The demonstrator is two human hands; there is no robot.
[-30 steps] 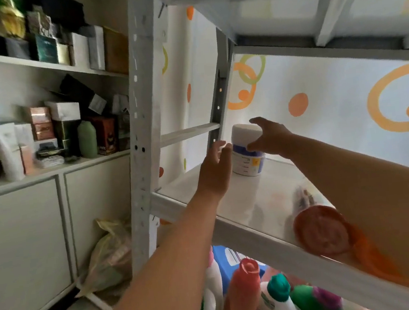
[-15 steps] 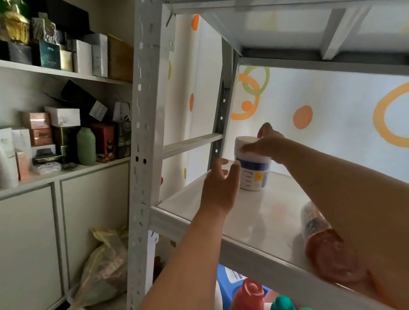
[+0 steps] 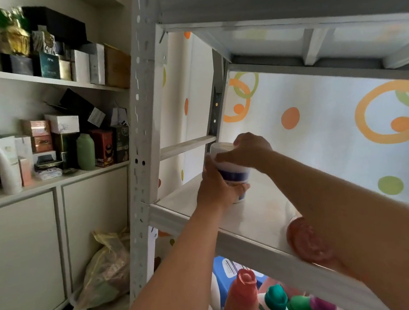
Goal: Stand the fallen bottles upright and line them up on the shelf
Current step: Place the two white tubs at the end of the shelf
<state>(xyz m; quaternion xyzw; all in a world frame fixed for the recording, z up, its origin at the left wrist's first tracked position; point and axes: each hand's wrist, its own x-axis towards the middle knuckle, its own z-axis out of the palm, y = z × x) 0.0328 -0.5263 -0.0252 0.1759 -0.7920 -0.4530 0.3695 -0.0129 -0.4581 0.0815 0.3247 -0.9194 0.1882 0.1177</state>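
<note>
- Boxes and a green bottle stand on a cupboard ledge well to the left of the shelf.
- Plastic bag slumps on the floor, below the shelf and to its left.
- Grey post with punched holes carries the shelf's left front corner.
- Left hand reaches over the shelf's front edge. Its fingers are curled round the lower body of the white bottle from the left.
- White bottle with a blue band stands roughly upright over the shelf's left rear part. I cannot tell whether its base touches the board.
- Right hand sits on top of the same bottle, fingers bent down over the white lid and gripping it.
- Pink bottle lies on its side on the shelf near the front edge, well right of the white one. Its round end faces the camera, and the right forearm partly hides it.
- Orange bottle and a teal-capped bottle stand upright beneath the shelf.
</note>
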